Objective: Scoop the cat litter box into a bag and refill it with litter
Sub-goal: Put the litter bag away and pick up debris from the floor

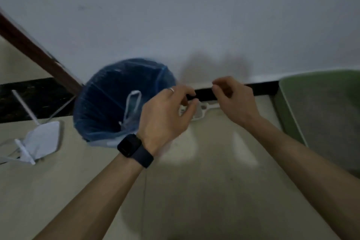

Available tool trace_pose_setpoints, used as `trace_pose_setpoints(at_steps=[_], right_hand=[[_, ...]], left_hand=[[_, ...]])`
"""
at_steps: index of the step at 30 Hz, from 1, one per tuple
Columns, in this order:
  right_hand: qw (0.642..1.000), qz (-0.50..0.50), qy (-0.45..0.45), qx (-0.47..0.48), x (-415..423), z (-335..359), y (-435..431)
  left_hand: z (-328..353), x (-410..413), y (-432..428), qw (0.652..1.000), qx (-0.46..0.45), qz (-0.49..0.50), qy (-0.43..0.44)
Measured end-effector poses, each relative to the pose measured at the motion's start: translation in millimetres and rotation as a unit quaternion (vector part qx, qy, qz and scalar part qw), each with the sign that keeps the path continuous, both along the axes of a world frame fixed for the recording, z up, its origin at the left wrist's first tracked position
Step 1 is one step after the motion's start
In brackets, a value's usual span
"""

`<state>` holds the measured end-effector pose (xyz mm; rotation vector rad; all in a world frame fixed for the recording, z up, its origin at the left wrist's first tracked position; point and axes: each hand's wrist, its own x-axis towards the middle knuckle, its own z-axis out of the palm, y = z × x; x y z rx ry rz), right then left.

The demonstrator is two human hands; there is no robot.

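A green litter box (284, 103) holding grey litter stands on the floor at the right edge. A white scoop (203, 111) lies on the floor by the black skirting, partly hidden behind my left hand (165, 115). That hand wears a watch and a ring, and its thumb and fingers are pinched together above the scoop. My right hand (233, 99) is pinched the same way a little to the right. A faint, thin clear bag (241, 146) seems to hang between and below both hands; the dim light makes it hard to make out.
A round bin lined with a blue bag (109, 93) stands left of my hands, with a white face mask (133, 103) inside. A white router with antennas (42, 140) lies on the floor at far left. A brown door frame (39, 54) slants along the pale wall.
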<state>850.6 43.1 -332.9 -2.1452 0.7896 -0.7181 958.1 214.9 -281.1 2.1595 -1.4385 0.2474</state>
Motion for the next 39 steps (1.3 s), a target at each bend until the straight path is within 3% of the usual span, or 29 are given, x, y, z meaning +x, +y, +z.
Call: trace_pose_setpoints(at_steps=[2,5,8,11,17,29,33,39], right_hand=[[0.997,-0.029,0.069,0.027,-33.8,-43.7,-4.6],[0.978,-0.033,0.197,0.066,-89.2,-110.4,7.1],[0.954,-0.006,0.291,0.074,-141.8,-159.2,33.0],[0.944,0.012,0.325,0.052,-179.5,-189.2,57.8],[0.956,-0.007,0.293,-0.005,-198.0,-212.5,77.1],[0.977,-0.071,0.190,-0.060,-184.9,-239.1,91.2],[0.976,-0.082,0.182,-0.084,-182.2,-242.5,92.2],[0.978,-0.061,0.172,-0.101,-179.6,-240.7,90.7]], left_hand=[[-45.4,-30.9,-6.9,0.994,0.036,-0.035,0.096],[-130.4,-68.9,-4.0,0.946,0.192,-0.046,0.256],[-200.8,-96.4,9.4,0.922,0.307,-0.048,0.233],[-239.1,-117.3,17.3,0.912,0.341,-0.025,0.227],[-269.6,-133.0,15.9,0.938,0.261,-0.003,0.226],[-288.7,-136.4,8.1,0.960,0.129,0.003,0.250],[-291.4,-134.0,1.0,0.970,0.129,-0.023,0.204],[-296.6,-122.3,-10.5,0.977,0.142,-0.150,0.058]])
